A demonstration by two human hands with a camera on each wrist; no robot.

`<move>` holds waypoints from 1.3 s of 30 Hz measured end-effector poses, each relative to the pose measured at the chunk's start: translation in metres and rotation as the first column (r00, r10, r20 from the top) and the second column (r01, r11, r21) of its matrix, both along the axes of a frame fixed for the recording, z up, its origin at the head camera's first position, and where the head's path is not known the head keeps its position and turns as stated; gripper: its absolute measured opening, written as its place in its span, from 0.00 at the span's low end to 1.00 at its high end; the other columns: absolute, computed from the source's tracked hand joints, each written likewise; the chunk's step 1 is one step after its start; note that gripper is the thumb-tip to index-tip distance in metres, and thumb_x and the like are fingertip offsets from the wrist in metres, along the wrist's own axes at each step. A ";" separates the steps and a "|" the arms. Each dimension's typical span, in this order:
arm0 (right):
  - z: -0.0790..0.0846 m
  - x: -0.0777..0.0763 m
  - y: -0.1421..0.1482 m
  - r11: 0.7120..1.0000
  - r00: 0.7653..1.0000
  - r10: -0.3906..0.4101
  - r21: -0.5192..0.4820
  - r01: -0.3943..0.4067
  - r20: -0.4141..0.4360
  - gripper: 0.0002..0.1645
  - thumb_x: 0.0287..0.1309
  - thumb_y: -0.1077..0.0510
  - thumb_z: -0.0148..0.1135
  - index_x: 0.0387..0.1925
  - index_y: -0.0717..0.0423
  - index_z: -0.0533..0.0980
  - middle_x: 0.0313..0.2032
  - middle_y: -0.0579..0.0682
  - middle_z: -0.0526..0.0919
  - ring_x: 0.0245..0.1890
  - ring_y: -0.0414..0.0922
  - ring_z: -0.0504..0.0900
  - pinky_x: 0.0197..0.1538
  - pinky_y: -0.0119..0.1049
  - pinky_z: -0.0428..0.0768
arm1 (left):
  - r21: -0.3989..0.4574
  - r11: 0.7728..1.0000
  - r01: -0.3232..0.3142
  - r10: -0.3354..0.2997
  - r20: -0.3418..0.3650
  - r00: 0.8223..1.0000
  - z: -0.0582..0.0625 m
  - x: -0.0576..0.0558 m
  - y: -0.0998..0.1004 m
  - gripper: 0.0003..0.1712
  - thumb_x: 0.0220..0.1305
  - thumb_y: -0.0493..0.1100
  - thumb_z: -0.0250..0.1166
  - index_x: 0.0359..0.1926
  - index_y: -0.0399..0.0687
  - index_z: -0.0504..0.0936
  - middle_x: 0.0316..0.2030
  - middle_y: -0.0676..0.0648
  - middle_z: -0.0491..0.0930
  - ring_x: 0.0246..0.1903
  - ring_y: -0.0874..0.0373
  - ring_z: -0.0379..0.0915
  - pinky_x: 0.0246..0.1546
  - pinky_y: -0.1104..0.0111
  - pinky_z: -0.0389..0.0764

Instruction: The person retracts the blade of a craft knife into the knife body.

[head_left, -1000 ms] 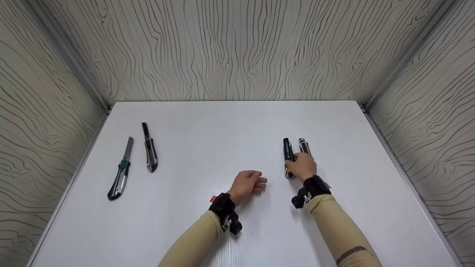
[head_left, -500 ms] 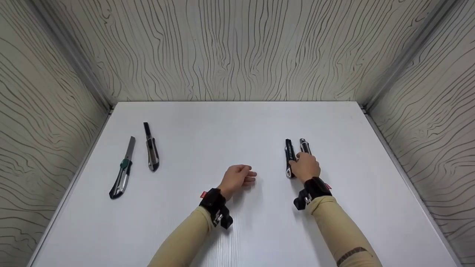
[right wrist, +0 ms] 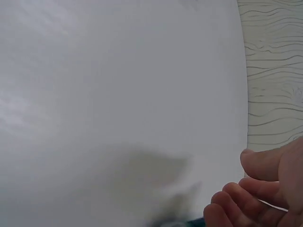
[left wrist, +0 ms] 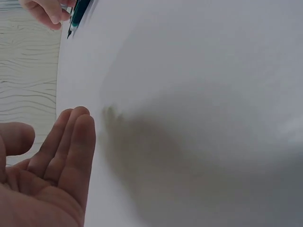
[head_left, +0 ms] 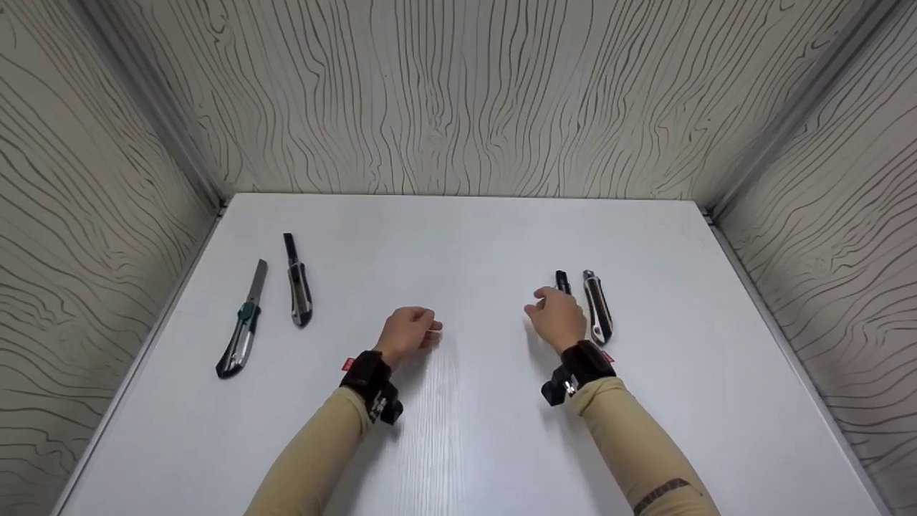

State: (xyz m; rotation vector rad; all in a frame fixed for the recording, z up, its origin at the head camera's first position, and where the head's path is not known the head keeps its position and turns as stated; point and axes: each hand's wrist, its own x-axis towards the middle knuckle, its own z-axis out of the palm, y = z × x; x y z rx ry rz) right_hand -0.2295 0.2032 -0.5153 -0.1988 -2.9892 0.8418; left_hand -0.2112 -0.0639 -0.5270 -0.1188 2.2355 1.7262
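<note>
My left hand (head_left: pixel 408 333) hovers over the middle of the white table, holding nothing; in the left wrist view its fingers (left wrist: pixel 78 156) are nearly straight, thumb apart. Over to the right, my right hand (head_left: pixel 557 319) overlaps a black utility knife (head_left: pixel 563 282), hiding most of its handle. Thumb and fingers (right wrist: pixel 236 203) of that hand stand apart in the right wrist view, with nothing between them. Just right of it lies a silver-and-black utility knife (head_left: pixel 599 309), blade not showing. At the table's left lie a green-collared utility knife (head_left: pixel 243 322) and a dark-bladed one (head_left: pixel 299 290), both blades out.
The white table (head_left: pixel 458 244) carries these knives on its two sides. Wood-grain panels (head_left: pixel 458 100) rise behind and at both sides of it. Each wrist wears a black strap with a small camera (head_left: pixel 372 383).
My right hand has come off the silver-and-black knife and shifted left over the black one. My left hand has moved left, away from the right. The knives at left stay put.
</note>
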 end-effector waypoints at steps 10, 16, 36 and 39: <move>0.001 -0.002 -0.042 0.995 0.995 0.090 -0.054 -0.088 0.038 0.22 0.59 0.51 0.65 0.51 0.58 0.80 0.37 0.52 0.86 0.31 0.46 0.83 0.38 0.43 0.80 | -0.297 0.952 -0.074 0.071 -0.019 0.997 0.011 -0.022 -0.062 0.21 0.71 0.44 0.51 0.55 0.36 0.79 0.44 0.41 0.84 0.42 0.52 0.83 0.37 0.69 0.81; 0.003 -0.001 -0.065 0.987 0.989 0.142 -0.076 -0.138 0.047 0.22 0.58 0.51 0.66 0.51 0.57 0.79 0.37 0.52 0.87 0.32 0.46 0.84 0.39 0.43 0.81 | -0.474 0.877 -0.081 0.062 -0.056 0.997 0.024 -0.026 -0.107 0.22 0.71 0.46 0.48 0.51 0.35 0.81 0.41 0.39 0.85 0.34 0.53 0.81 0.30 0.70 0.77; 0.002 0.001 -0.107 0.947 0.950 0.306 -0.121 -0.298 0.056 0.22 0.58 0.51 0.65 0.51 0.59 0.79 0.37 0.53 0.88 0.35 0.48 0.85 0.41 0.44 0.81 | -0.747 0.628 -0.217 0.244 -0.075 0.967 0.020 -0.024 -0.173 0.19 0.64 0.48 0.54 0.21 0.41 0.73 0.17 0.46 0.69 0.18 0.55 0.65 0.17 0.67 0.66; 0.002 0.002 -0.109 0.941 0.945 0.323 -0.128 -0.313 0.060 0.22 0.59 0.51 0.65 0.51 0.59 0.79 0.37 0.53 0.88 0.36 0.48 0.85 0.42 0.44 0.81 | -0.757 0.618 -0.210 0.236 -0.077 0.969 0.014 -0.026 -0.173 0.20 0.64 0.50 0.56 0.22 0.39 0.74 0.18 0.45 0.71 0.19 0.54 0.66 0.18 0.66 0.66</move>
